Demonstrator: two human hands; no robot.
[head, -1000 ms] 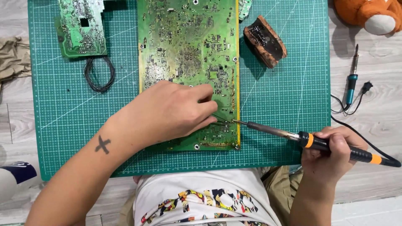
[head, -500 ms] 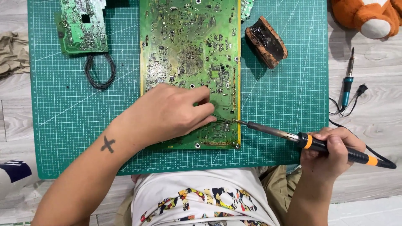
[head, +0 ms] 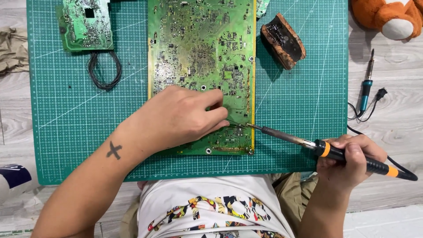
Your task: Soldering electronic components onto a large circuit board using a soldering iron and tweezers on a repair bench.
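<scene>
— On the green cutting mat (head: pixel 66 132), what lies at centre?
— A large green circuit board (head: pixel 200 53), reaching up to twelve o'clock. The left hand (head: pixel 180 117) rests on its lower part, fingers pinched on a thin wire.
— And at four o'clock?
— The right hand (head: pixel 350 161), its grip clamped around a soldering iron (head: pixel 335 152), the tip touching the board's right edge.

Looks like a home electronics repair setup on the floor: green cutting mat (head: pixel 66 132) over pale wood-look planks (head: pixel 387 110), bare circuit boards (head: pixel 200 57), a soldering iron (head: pixel 352 158), plus a stuffed teddy bear (head: pixel 387 17) in the corner.
</scene>
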